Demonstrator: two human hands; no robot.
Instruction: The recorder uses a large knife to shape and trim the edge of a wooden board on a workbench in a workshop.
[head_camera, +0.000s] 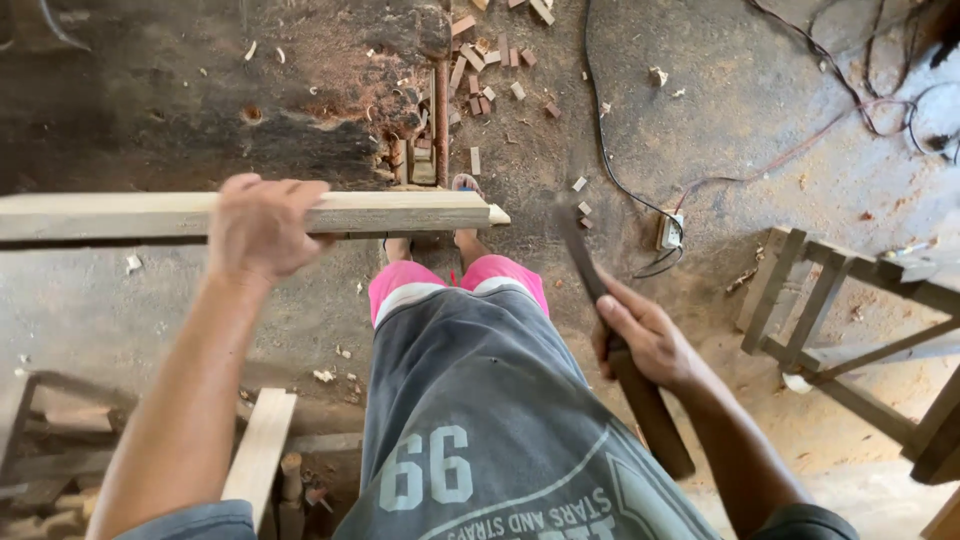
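Your left hand (262, 228) wraps the plank (400, 212) from above, grip closed around it near the middle of its visible length. The plank runs level across your front, above the floor (700, 120), its trimmed tip just right of your knees. Your right hand (645, 340) is right of the plank tip and lower, grip clenched on the dark handle of a blade (582, 255); the blade angles up toward the plank tip, apart from it. Offcuts (490, 60) lie on the floor beyond the plank. A socket (670, 232) with cables sits right of the blade. A wooden frame (840, 300) stands further right.
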